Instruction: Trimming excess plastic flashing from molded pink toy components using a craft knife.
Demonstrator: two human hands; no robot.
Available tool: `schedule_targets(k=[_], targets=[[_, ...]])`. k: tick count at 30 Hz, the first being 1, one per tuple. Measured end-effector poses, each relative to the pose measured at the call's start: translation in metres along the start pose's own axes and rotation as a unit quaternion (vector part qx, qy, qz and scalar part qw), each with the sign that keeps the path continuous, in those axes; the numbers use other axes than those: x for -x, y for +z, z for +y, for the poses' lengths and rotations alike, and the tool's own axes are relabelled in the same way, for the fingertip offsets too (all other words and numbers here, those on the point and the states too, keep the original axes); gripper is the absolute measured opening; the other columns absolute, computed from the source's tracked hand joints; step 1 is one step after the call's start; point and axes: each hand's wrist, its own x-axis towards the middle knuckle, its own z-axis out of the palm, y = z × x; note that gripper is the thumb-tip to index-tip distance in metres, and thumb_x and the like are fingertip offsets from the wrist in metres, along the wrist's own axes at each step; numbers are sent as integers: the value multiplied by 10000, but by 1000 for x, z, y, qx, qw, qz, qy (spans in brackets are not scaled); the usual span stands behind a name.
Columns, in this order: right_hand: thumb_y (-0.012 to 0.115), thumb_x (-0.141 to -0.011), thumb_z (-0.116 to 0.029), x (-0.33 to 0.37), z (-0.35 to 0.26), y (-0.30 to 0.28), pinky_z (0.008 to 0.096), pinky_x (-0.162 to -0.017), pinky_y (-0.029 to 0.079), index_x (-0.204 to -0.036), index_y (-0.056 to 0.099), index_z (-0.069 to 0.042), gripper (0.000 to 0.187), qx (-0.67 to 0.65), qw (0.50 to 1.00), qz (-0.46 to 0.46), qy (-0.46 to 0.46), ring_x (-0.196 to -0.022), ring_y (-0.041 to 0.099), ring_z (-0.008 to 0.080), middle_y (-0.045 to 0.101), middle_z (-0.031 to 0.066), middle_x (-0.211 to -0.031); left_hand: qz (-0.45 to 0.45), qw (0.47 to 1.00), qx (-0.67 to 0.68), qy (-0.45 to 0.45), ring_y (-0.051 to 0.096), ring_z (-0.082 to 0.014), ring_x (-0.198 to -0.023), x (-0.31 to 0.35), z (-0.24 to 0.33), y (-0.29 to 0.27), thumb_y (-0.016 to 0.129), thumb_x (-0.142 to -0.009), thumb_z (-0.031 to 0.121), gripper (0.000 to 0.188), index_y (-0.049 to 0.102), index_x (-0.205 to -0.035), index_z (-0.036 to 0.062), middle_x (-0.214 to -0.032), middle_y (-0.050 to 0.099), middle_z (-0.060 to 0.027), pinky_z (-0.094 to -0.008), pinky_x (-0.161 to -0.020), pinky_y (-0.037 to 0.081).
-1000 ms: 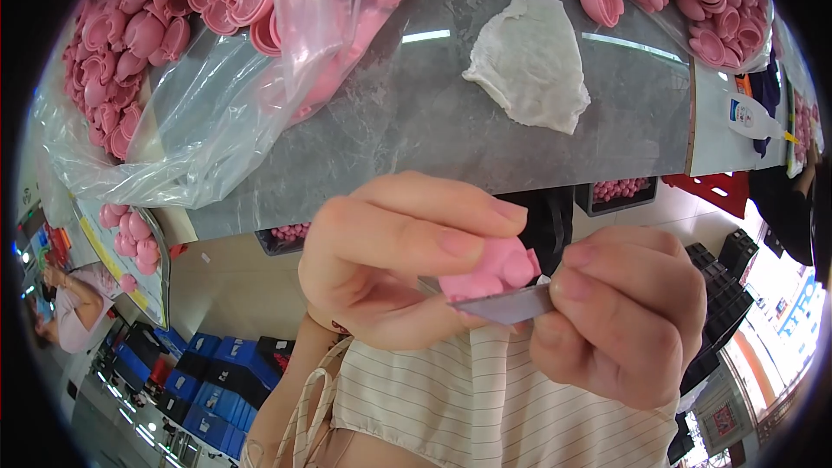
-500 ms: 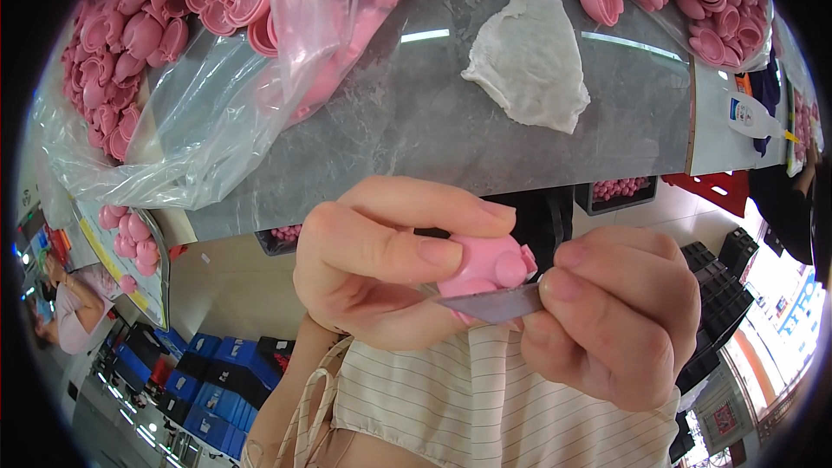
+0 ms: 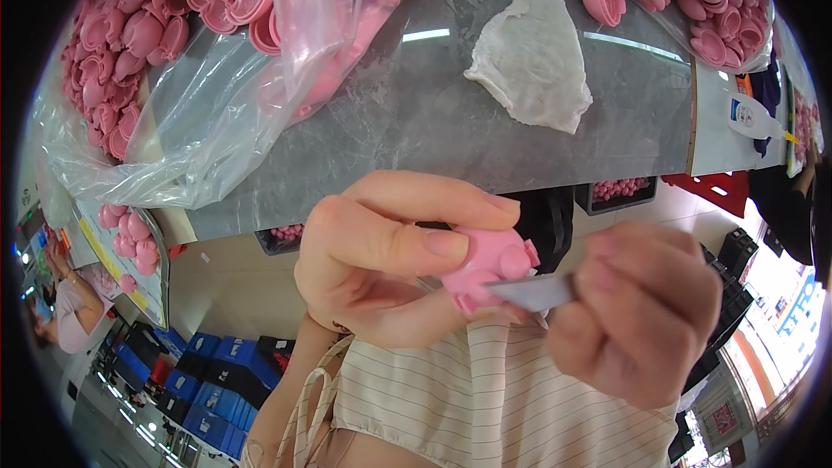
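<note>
Pinching a small pink moulded rubber figure (image 3: 487, 267) between thumb and fingers, the left hand (image 3: 381, 260) is holding it near the grey table (image 3: 416, 121) edge; the right hand (image 3: 641, 312) is gripping a thin grey blade (image 3: 533, 292) touching it.

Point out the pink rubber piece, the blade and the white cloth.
pink rubber piece (image 3: 485, 264), head view, its rounded body.
blade (image 3: 533, 292), head view, flat grey middle.
white cloth (image 3: 533, 61), head view, crumpled centre.

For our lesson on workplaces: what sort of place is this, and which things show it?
Probably a small factory workbench for trimming moulded parts. Heaps of identical pink parts cover the grey table, more fill a clear bag, and the left hand holds one while the right hand applies a blade.
</note>
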Motion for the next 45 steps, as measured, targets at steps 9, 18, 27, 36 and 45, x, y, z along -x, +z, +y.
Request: schedule_targets(k=[9, 18, 27, 36, 45], targets=[[611, -702, -106, 2, -2, -1, 237, -378, 414, -767, 512, 34, 183, -53, 998, -32, 31, -488, 483, 160, 526, 156, -707, 27, 999, 3, -19, 589, -286, -819, 0, 4, 5, 672, -632, -68, 413, 423, -962, -52, -956, 489, -314, -287, -694, 498], [608, -709, -110, 1, 1, 3, 237, -384, 417, -781, 514, 34, 186, -23, 1000, 2, 12, -491, 483, 162, 524, 151, -718, 67, 992, -63, -85, 559, -192, -643, -2, 10, 13, 686, -680, 78, 349, 412, -896, 56, -873, 518, -194, -258, -498, 501], [612, -711, -116, 2, 0, -4, 232, -395, 415, -790, 513, 39, 200, -56, 997, -40, 33, -486, 488, 164, 522, 154, -719, 24, 998, 58, -28, 595, -243, -802, 0, 1, 5, 697, -615, -60, 471, 403, -982, -61, -977, 483, -317, -253, -684, 494], [608, -708, -104, -2, 0, 2, 245, -407, 427, -785, 510, 41, 192, -19, 999, 4, 28, -523, 501, 174, 518, 154, -731, 43, 994, -42, -94, 550, -175, -695, -5, 14, 11, 772, -585, 164, 514, 389, -909, 50, -851, 524, -187, -204, -526, 464], [603, -708, -111, 0, 2, -6, 238, -388, 414, -774, 508, 32, 183, -54, 997, -56, 8, -506, 487, 171, 515, 149, -737, -2, 995, -18, -98, 529, -156, -664, -3, 9, 5, 793, -556, 241, 640, 375, -993, 34, -889, 512, -221, -183, -499, 444]])
